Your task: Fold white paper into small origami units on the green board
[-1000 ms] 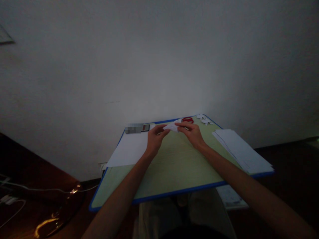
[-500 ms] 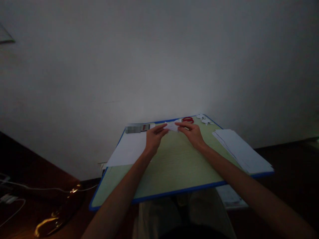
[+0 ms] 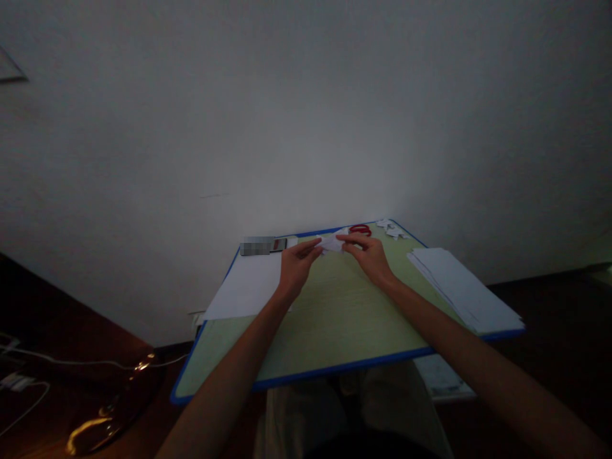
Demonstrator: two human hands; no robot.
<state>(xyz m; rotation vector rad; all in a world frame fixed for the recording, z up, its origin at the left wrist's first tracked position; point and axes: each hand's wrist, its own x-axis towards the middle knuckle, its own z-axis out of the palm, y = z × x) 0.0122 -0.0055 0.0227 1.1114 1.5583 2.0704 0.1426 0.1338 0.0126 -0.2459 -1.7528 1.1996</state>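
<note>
Both of my hands meet over the far middle of a green board with a blue rim [image 3: 306, 331]. Between them is a small folded piece of white paper [image 3: 331, 242]. My left hand [image 3: 294, 264] pinches its left side with fingers curled. My right hand [image 3: 368, 255] pinches its right side, thumb and forefinger pressed together. The paper is held just above the board's surface.
Red-handled scissors [image 3: 360, 229] and white paper scraps [image 3: 393, 231] lie at the board's far edge. A white sheet [image 3: 243, 287] covers the left part, a stack of paper [image 3: 461, 290] the right. A dark card [image 3: 280, 244] lies at far left. Cables [image 3: 29, 376] run over the dark floor left.
The hands have drawn slightly closer together and the folded paper looks a little smaller and more bunched between the fingers. Nothing else has moved.
</note>
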